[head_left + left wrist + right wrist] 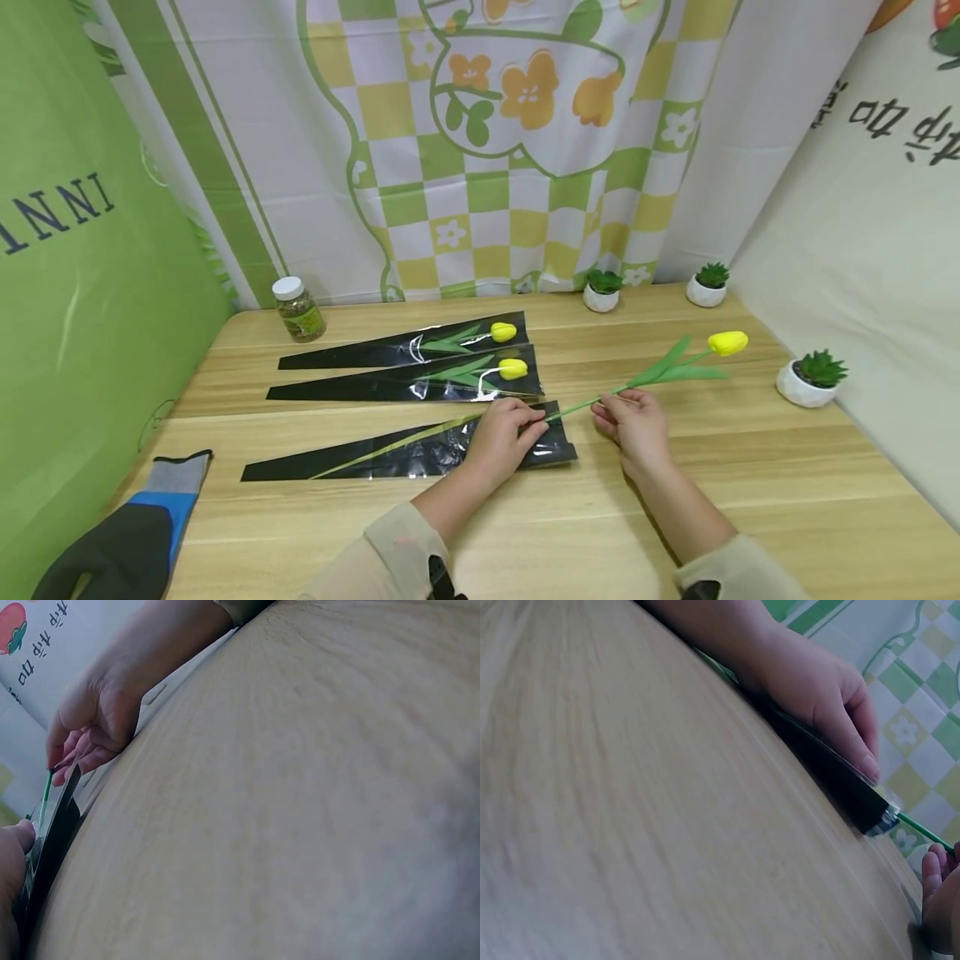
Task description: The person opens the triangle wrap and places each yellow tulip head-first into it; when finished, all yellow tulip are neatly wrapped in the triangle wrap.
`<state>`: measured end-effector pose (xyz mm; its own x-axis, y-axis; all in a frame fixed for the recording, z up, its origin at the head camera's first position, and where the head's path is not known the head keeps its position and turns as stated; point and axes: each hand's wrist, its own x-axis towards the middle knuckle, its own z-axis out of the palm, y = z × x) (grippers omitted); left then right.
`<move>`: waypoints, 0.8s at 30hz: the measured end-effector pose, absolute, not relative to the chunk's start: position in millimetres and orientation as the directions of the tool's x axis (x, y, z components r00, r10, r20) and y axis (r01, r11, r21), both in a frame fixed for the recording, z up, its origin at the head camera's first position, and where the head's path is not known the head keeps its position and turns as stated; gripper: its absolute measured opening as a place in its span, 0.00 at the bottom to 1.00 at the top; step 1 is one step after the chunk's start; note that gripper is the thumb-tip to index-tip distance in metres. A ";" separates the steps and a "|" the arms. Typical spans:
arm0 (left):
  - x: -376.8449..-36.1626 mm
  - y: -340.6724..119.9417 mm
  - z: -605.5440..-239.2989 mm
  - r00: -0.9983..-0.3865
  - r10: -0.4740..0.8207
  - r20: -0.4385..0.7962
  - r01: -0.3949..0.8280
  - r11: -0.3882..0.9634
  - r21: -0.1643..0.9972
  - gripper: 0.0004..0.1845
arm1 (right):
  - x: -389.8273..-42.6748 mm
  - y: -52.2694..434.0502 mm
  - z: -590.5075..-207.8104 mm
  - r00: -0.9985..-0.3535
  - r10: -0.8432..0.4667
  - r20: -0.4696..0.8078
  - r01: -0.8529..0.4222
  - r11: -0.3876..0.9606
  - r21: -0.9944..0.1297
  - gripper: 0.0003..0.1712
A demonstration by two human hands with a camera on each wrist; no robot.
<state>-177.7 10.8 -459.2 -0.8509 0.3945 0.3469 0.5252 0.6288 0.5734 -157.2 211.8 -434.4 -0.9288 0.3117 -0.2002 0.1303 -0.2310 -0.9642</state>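
Yellow artificial tulip (726, 342) lying slantwise across the wooden table (750, 500), bloom and leaves clear to the right, green stem (577, 407) partway inside the nearest black plastic sleeve (420, 454). Stem pinched by the right hand (633, 422) just outside the sleeve's wide mouth; sleeve pressed flat to the table by the left hand (506, 433), fingers relaxed over its open end. Beyond, two more sleeved tulips (420, 362), a capped jar (298, 310), three small potted succulents (810, 379); gloves (127, 533) at the near left corner.
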 end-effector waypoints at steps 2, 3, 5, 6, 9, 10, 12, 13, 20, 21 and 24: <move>-178.1 11.1 -459.6 -0.852 0.394 0.346 0.524 0.632 0.571 0.12 | -156.8 206.9 -435.2 -0.932 0.303 -0.198 0.130 -0.231 -0.964 0.14; -178.2 11.2 -459.6 -0.852 0.394 0.345 0.523 0.633 0.570 0.12 | -156.9 204.5 -435.6 -0.933 0.302 -0.197 0.129 -0.230 -0.965 0.14; -178.4 11.4 -459.4 -0.851 0.395 0.346 0.525 0.634 0.568 0.12 | -157.0 200.0 -436.3 -0.934 0.297 -0.199 0.131 -0.233 -0.964 0.14; -178.4 11.5 -459.2 -0.850 0.394 0.349 0.526 0.634 0.566 0.12 | -157.0 197.8 -436.3 -0.934 0.295 -0.199 0.132 -0.232 -0.964 0.14; -178.6 11.7 -458.6 -0.850 0.393 0.350 0.527 0.635 0.565 0.12 | -157.6 192.3 -437.2 -0.935 0.286 -0.208 0.141 -0.238 -0.961 0.13; -178.6 11.7 -458.5 -0.850 0.393 0.350 0.526 0.636 0.565 0.12 | -157.8 190.7 -437.4 -0.936 0.281 -0.211 0.144 -0.240 -0.960 0.13; -178.7 11.9 -458.6 -0.852 0.394 0.346 0.524 0.634 0.568 0.12 | -157.7 187.5 -437.6 -0.936 0.273 -0.220 0.156 -0.237 -0.959 0.13; -178.8 11.9 -458.7 -0.853 0.394 0.342 0.522 0.635 0.570 0.11 | -157.8 186.2 -437.8 -0.937 0.269 -0.224 0.161 -0.237 -0.958 0.13; -180.5 12.3 -460.7 -0.847 0.401 0.348 0.531 0.636 0.559 0.11 | -157.6 181.6 -438.9 -0.943 0.251 -0.220 0.162 -0.233 -0.959 0.13; -180.8 12.4 -461.2 -0.846 0.403 0.349 0.533 0.638 0.556 0.11 | -157.4 181.5 -438.7 -0.943 0.249 -0.220 0.162 -0.233 -0.959 0.13; -181.7 12.7 -462.5 -0.845 0.406 0.348 0.535 0.638 0.554 0.11 | -156.7 182.2 -438.2 -0.944 0.241 -0.224 0.170 -0.223 -0.960 0.14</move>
<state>-181.7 12.7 -462.5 -0.8448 0.4062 0.3484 0.5351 0.6380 0.5537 -156.7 182.2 -438.2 -0.9444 0.2409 -0.2237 0.1704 -0.2233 -0.9597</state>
